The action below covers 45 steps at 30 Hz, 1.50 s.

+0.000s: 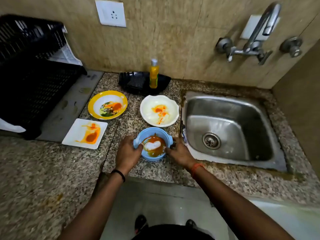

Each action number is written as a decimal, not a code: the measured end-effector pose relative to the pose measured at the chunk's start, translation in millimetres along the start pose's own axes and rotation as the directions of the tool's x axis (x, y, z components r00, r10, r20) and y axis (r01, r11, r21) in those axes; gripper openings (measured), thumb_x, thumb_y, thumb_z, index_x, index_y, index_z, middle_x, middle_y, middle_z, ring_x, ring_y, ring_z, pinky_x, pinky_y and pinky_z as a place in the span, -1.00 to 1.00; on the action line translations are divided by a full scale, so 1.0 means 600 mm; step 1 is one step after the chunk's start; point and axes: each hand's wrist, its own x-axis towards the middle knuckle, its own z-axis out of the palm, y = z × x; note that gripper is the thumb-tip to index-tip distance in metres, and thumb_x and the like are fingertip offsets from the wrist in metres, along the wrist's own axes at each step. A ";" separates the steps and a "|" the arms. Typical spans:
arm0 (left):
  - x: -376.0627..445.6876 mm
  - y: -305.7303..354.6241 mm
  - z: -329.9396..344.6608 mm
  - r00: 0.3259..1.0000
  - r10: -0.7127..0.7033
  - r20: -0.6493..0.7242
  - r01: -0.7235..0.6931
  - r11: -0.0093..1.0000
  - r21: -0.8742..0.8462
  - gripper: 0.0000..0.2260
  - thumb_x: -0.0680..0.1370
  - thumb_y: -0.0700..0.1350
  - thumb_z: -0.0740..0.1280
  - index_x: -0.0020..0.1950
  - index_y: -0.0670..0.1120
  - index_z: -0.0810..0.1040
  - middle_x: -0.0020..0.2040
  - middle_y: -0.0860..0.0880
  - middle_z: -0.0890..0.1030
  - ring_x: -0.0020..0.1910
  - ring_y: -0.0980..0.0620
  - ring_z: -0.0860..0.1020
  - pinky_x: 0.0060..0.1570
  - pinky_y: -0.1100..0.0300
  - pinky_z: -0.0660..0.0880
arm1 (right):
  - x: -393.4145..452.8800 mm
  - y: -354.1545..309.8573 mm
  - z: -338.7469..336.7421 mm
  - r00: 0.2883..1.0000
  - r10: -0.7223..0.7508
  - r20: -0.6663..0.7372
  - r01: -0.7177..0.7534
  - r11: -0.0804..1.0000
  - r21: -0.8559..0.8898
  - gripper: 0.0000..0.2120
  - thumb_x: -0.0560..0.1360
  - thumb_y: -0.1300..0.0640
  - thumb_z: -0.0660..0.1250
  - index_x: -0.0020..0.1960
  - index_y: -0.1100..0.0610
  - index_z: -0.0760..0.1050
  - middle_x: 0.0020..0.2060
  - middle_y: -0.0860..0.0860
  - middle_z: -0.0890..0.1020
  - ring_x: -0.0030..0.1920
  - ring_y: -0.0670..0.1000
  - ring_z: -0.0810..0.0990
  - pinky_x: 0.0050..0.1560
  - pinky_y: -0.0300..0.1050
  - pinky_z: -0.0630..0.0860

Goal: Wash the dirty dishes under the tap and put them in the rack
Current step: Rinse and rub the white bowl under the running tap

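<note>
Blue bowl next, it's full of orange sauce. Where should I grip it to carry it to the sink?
Take the blue bowl by its two small side handles, one hand from each side, as the left hand and right hand sit now. It stands upright with sauce and something white inside, so a level two-sided hold probably spills least on the way to the sink.

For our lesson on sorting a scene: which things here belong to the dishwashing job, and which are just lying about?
Job: blue bowl held by left hand and right hand; white bowl; yellow plate; square plate; tap; sink; rack; soap bottle.
Lying about: black tray; wall socket.
</note>
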 end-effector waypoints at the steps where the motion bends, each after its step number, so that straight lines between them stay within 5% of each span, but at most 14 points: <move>1: 0.002 -0.004 0.000 0.999 -0.038 0.024 0.040 0.997 -0.068 -0.84 0.50 -0.09 0.39 -0.04 -0.16 0.54 -0.02 -0.19 0.60 -0.01 -0.21 0.57 -0.09 -0.04 0.48 | 0.001 -0.003 0.005 1.000 0.020 -0.024 -0.020 1.000 0.010 -0.53 0.48 0.04 0.39 0.31 0.18 0.36 0.13 0.15 0.61 0.15 0.15 0.59 0.17 0.11 0.51; 5: 0.011 -0.024 0.014 0.984 -0.127 0.125 0.147 0.975 -0.168 -0.88 0.53 -0.10 0.37 -0.09 -0.12 0.48 -0.25 -0.05 0.53 -0.16 -0.15 0.54 -0.32 0.12 0.31 | 0.000 -0.019 0.010 0.984 0.122 -0.131 -0.126 0.992 -0.023 -0.64 0.50 0.12 0.37 0.25 0.20 0.44 0.11 0.13 0.62 0.12 0.13 0.59 0.04 -0.08 0.47; 8: 0.020 -0.022 0.017 0.979 -0.171 0.115 0.190 0.965 -0.180 -0.84 0.51 -0.10 0.39 -0.03 -0.16 0.47 -0.24 -0.01 0.50 -0.18 -0.09 0.51 -0.27 0.13 0.33 | 0.001 -0.022 0.008 0.978 0.124 -0.165 -0.131 0.991 -0.028 -0.67 0.48 0.13 0.39 0.20 0.20 0.45 0.09 0.11 0.63 0.10 0.10 0.59 -0.06 -0.17 0.39; 13: 0.037 -0.028 0.026 0.973 -0.193 0.124 0.216 0.954 -0.208 -0.81 0.51 -0.07 0.40 -0.14 -0.14 0.44 -0.29 -0.04 0.48 -0.26 -0.07 0.48 -0.36 0.14 0.28 | 0.010 -0.015 -0.007 0.989 0.116 -0.090 -0.114 0.993 0.019 -0.75 0.51 0.04 0.37 0.09 0.14 0.43 -0.02 0.03 0.60 -0.02 0.02 0.57 -0.08 -0.15 0.41; 16: 0.060 -0.019 0.023 0.978 -0.193 0.082 0.207 0.951 -0.229 -0.76 0.52 0.02 0.38 -0.19 -0.12 0.47 -0.28 -0.06 0.54 -0.26 -0.07 0.52 -0.29 0.12 0.36 | 0.033 -0.009 -0.027 0.982 0.182 -0.046 -0.170 0.967 0.187 -0.80 0.53 -0.09 0.33 -0.05 0.03 0.43 -0.13 0.02 0.62 -0.15 0.07 0.64 -0.27 -0.10 0.54; 22: 0.145 0.045 0.023 0.974 -0.166 0.157 0.195 0.962 -0.191 -0.80 0.54 -0.04 0.34 0.00 -0.17 0.61 -0.10 -0.11 0.64 -0.09 -0.11 0.58 -0.11 0.13 0.42 | 0.123 -0.012 -0.076 0.947 0.320 -0.013 -0.280 0.848 0.451 -0.76 0.55 0.01 0.33 0.07 0.18 0.45 -0.03 0.19 0.63 -0.19 0.16 0.64 -0.31 -0.02 0.60; 25: 0.191 0.071 0.039 0.968 -0.180 0.176 0.205 0.968 -0.141 -0.77 0.50 0.00 0.34 -0.06 -0.16 0.61 -0.10 -0.16 0.67 -0.07 -0.16 0.62 -0.03 -0.02 0.54 | 0.166 -0.020 -0.097 0.940 0.329 0.093 -0.331 0.807 0.489 -0.79 0.59 0.09 0.29 0.14 0.19 0.43 -0.01 0.21 0.61 -0.28 0.13 0.64 -0.32 -0.04 0.62; 29: 0.220 0.090 0.064 0.949 -0.292 0.115 0.307 0.941 -0.144 -0.79 0.51 -0.18 0.35 0.12 -0.18 0.57 0.03 -0.23 0.65 -0.04 -0.21 0.63 -0.04 -0.07 0.57 | 0.213 -0.025 -0.109 0.926 0.326 0.189 -0.376 0.774 0.509 -0.69 0.60 0.16 0.27 0.30 0.23 0.41 0.13 0.25 0.59 -0.45 0.00 0.64 -0.43 -0.14 0.62; 32: 0.221 0.099 0.076 0.949 -0.315 0.036 0.317 0.943 -0.101 -0.76 0.49 -0.20 0.36 0.14 -0.22 0.57 0.05 -0.27 0.64 0.01 -0.24 0.61 -0.04 -0.06 0.55 | 0.232 -0.025 -0.109 0.921 0.336 0.197 -0.389 0.768 0.509 -0.69 0.54 0.25 0.35 0.25 0.29 0.45 0.12 0.26 0.61 -0.35 0.07 0.65 -0.41 -0.14 0.62; 35: 0.218 0.119 0.091 0.942 -0.333 -0.045 0.330 0.942 -0.066 -0.78 0.49 -0.19 0.39 0.09 -0.27 0.60 0.00 -0.27 0.64 0.01 -0.23 0.59 -0.16 0.09 0.43 | 0.240 -0.026 -0.127 0.918 0.368 0.147 -0.389 0.765 0.514 -0.73 0.48 0.32 0.39 0.16 0.35 0.53 0.10 0.22 0.62 -0.14 0.15 0.64 -0.18 -0.02 0.64; 40: 0.237 0.178 0.110 0.927 -0.372 -0.039 0.338 0.879 -0.336 -0.80 0.48 -0.21 0.39 -0.26 -0.15 0.41 -0.08 -0.30 0.56 -0.14 -0.24 0.60 -0.28 0.02 0.56 | 0.227 -0.018 -0.207 0.939 0.327 0.108 -0.325 0.737 0.592 -0.82 0.47 0.33 0.37 0.07 0.30 0.55 -0.02 0.16 0.63 -0.09 0.15 0.66 -0.18 -0.05 0.66; 43: 0.257 0.237 0.138 0.925 -0.361 0.115 0.369 0.789 -0.492 -0.92 0.51 -0.26 0.34 -0.04 -0.16 0.46 -0.06 -0.23 0.58 -0.42 -0.08 0.60 -0.53 0.16 0.52 | 0.220 0.004 -0.276 0.953 0.301 0.041 -0.274 0.792 0.546 -0.87 0.45 0.32 0.37 -0.01 0.26 0.52 -0.03 0.21 0.65 -0.13 0.18 0.69 -0.21 -0.03 0.67; 45: 0.269 0.275 0.168 0.918 -0.317 0.239 0.397 0.758 -0.518 -0.76 0.53 -0.31 0.27 0.17 -0.13 0.48 -0.03 -0.17 0.59 -0.37 -0.03 0.61 -0.53 0.17 0.55 | 0.214 0.021 -0.331 0.951 0.309 0.020 -0.275 0.813 0.514 -0.88 0.47 0.30 0.36 -0.01 0.26 0.49 -0.12 0.24 0.65 -0.26 0.13 0.68 -0.21 -0.03 0.67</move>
